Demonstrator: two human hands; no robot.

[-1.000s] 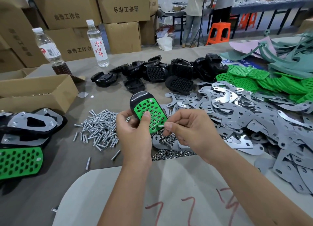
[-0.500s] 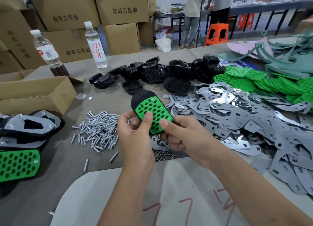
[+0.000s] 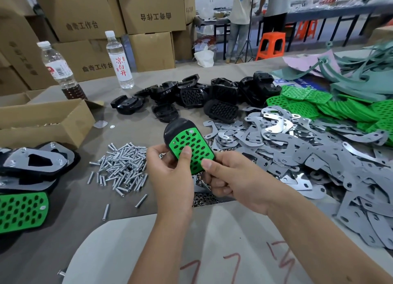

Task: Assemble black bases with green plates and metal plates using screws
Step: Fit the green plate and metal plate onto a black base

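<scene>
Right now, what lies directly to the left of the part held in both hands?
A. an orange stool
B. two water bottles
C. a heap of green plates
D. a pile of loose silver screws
D: the screws lie heaped on the table just left of the left hand and the held green plate.

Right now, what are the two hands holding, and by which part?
Both hold one black base with a green plate fitted on it: left hand at its near left edge, right hand at the near end.

Probably a workshop: stacked cartons (image 3: 148,9), parts piles (image 3: 297,147).
</scene>
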